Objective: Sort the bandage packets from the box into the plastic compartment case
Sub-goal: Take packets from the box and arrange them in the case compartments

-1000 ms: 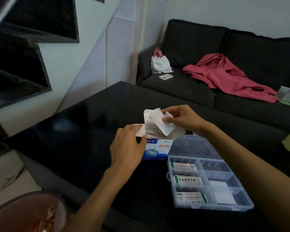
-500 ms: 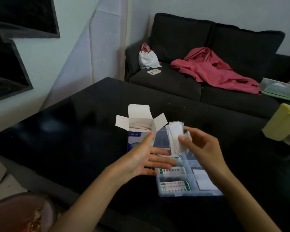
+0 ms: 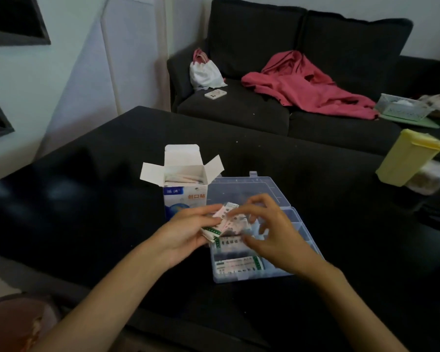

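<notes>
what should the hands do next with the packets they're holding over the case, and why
Probably lower the small stack of white bandage packets into a free compartment of the clear plastic compartment case. Both the left hand and right hand pinch the stack right above the case, whose near compartments already hold packets, while the open white and blue cardboard box has more.

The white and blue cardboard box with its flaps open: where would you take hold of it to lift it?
Grip the white and blue cardboard box by its upright side walls below the flaps, coming from its left, probably. The clear plastic compartment case crowds its right side, and the spread flaps would bend.
</notes>
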A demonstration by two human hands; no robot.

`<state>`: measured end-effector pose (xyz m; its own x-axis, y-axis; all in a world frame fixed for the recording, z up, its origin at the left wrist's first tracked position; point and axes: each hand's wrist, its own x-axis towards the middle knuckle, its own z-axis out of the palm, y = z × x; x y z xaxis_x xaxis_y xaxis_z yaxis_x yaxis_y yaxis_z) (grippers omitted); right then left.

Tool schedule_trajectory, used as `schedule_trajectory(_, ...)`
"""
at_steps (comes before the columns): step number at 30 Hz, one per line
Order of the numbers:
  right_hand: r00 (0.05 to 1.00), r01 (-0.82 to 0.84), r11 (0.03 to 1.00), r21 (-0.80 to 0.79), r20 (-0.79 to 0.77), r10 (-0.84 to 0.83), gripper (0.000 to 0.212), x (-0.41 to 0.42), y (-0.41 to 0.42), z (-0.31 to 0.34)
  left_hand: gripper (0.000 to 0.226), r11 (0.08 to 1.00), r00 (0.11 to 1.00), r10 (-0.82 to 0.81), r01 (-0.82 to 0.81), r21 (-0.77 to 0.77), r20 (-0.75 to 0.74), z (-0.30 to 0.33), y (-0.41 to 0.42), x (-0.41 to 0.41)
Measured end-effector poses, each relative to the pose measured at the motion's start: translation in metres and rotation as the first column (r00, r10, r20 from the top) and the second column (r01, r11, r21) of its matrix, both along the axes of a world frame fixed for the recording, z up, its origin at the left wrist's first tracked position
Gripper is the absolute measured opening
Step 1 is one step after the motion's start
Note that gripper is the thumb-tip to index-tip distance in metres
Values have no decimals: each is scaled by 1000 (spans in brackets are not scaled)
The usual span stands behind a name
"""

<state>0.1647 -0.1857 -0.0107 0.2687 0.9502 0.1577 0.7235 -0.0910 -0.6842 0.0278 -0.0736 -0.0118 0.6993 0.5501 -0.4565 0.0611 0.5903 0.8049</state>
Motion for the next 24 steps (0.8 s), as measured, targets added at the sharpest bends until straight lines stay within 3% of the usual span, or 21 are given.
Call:
schedule_trajectory(1, 972, 37, 999, -39, -231, -45, 44, 0, -1, 3, 36, 994, 1000, 18, -16, 107, -21, -1, -1, 1)
schedule_trajectory(2, 869, 100, 993, -69, -479, -121, 41, 0, -1, 6, 37, 980, 999, 27, -21, 195, -29, -2, -2, 2)
schedule_trajectory(4, 549, 169, 967, -192, -796, -254, 32, -1, 1, 13, 38, 953, 999, 33, -23, 303, -29, -2, -4, 3)
schedule_trajectory(5, 474, 153, 956, -250, -830, -293, 38, -2, 2, 13, 37, 942, 999, 34, -26, 335, -17, -2, -5, 3)
schedule_trajectory(9, 447, 204, 938, -281, -826, -344, 37, -7, 6, 4, 40, 925, 999, 21, -36, 379, 43, 0, -9, 5)
schedule_trajectory(11, 477, 259, 939, -226, -815, -328, 28, -5, 6, 4, 40, 906, 998, 31, -52, 420, 58, 1, -9, 3)
schedule_trajectory(13, 608, 270, 944, -189, -727, -319, 22, 3, 5, 6, 41, 870, 995, 64, -91, 485, 72, 2, -5, -1)
schedule_trajectory(15, 813, 271, 945, -182, -483, -326, 16, 12, 3, 9, 41, 815, 989, 121, -145, 561, 81, 4, 2, -7)
schedule_trajectory(17, 947, 239, 953, -185, -174, -271, 11, 18, 3, 8, 41, 785, 984, 164, -175, 594, 73, 6, 9, -13)
schedule_trajectory(20, 992, 125, 966, -228, 21, -123, 11, 18, 8, 1, 42, 803, 981, 186, -181, 568, 50, 7, 16, -20)
schedule_trajectory(24, 1000, -9, 960, -280, -32, 0, 10, 15, 17, -6, 41, 825, 983, 181, -172, 539, 36, 6, 21, -25)
